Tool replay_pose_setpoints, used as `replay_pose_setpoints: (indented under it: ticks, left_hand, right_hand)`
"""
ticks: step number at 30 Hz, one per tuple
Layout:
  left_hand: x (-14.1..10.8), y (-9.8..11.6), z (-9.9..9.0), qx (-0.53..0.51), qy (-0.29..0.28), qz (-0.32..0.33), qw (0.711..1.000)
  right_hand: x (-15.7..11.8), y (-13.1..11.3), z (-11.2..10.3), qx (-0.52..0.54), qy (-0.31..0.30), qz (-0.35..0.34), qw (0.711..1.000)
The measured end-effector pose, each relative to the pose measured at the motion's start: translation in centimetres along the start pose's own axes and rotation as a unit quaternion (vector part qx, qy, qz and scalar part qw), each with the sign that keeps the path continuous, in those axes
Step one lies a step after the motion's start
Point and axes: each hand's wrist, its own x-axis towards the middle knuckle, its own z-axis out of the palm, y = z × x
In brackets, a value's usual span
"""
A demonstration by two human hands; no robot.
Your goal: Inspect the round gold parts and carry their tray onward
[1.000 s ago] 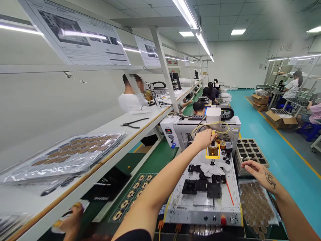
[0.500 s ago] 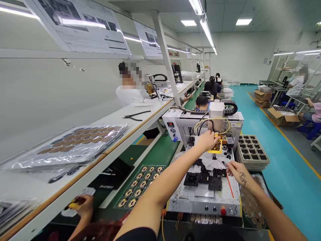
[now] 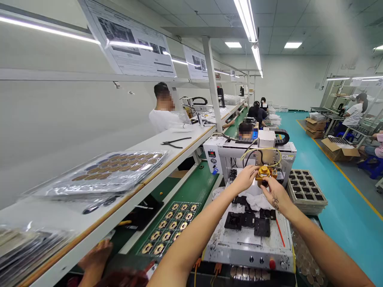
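My left hand (image 3: 246, 178) reaches into a white benchtop machine (image 3: 287, 153), its fingers closed at the left side of a gold-coloured metal fitting (image 3: 264, 171) under the machine's head. From the right, my right hand (image 3: 277, 196) grips the fitting's lower side, its fingertips partly hidden. Just below the hands, a crumpled white cloth (image 3: 256, 202) rests on the machine bed. Black fixture blocks (image 3: 235, 220) sit in front of the cloth. A thin red strip (image 3: 280, 232) lies to their right.
A clear tray of gold ring-shaped parts (image 3: 166, 236) lies left of the machine. Stacked trays (image 3: 308, 187) stand right. Pliers (image 3: 176, 142) and bagged round discs (image 3: 119, 167) lie on the shelf. Another person's hand (image 3: 97, 255) is at lower left.
My right hand has moved up from beside the cloth to the gold fitting. The yellow frame by my left hand no longer shows. The camera view has shifted slightly.
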Motion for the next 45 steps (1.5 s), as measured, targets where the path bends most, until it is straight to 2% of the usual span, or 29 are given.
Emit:
replay_pose_setpoints:
  ticks: [4,10,14,18,21,25,30,33,38,42,45]
  left_hand:
    - [0.9,-0.6,0.2,-0.055,0.021,-0.022,0.998]
    - [2.7,-0.6,0.6,-0.123,0.063,-0.062,0.988]
    - [3.7,-0.6,1.4,-0.140,0.087,-0.082,0.983]
    - [3.8,-0.9,1.5,-0.144,0.096,-0.101,0.980]
    - [3.7,-0.7,1.3,-0.148,0.096,-0.099,0.979]
    - [3.7,-0.3,1.1,-0.150,0.099,-0.099,0.979]
    - [3.8,-0.3,1.2,-0.150,0.103,-0.105,0.978]
    - [3.7,-0.4,1.4,-0.149,0.100,-0.106,0.978]
    - [3.8,-0.4,1.5,-0.145,0.105,-0.102,0.978]
    - [3.9,-0.4,1.6,-0.138,0.111,-0.104,0.979]
    - [3.9,-0.5,1.6,-0.136,0.111,-0.102,0.979]
  right_hand:
    - [4.5,-0.5,-3.0,-0.060,-0.003,-0.014,0.998]
    - [10.0,0.7,-5.1,-0.147,-0.040,-0.021,0.988]
    - [11.9,0.6,-7.3,-0.191,-0.109,-0.062,0.974]
    - [13.0,-0.4,-9.2,-0.233,-0.197,-0.107,0.946]
    - [13.9,-1.2,-9.4,-0.297,-0.218,-0.085,0.926]
    - [15.1,-2.2,-9.1,-0.362,-0.212,-0.044,0.907]
    - [15.6,-3.3,-9.1,-0.360,-0.251,-0.044,0.898]
    - [15.9,-3.6,-9.1,-0.384,-0.239,-0.020,0.892]
    - [16.5,-3.7,-9.6,-0.354,-0.281,-0.046,0.891]
    - [16.7,-3.8,-9.7,-0.372,-0.268,-0.021,0.889]
    - [16.8,-3.8,-9.6,-0.358,-0.281,-0.034,0.890]
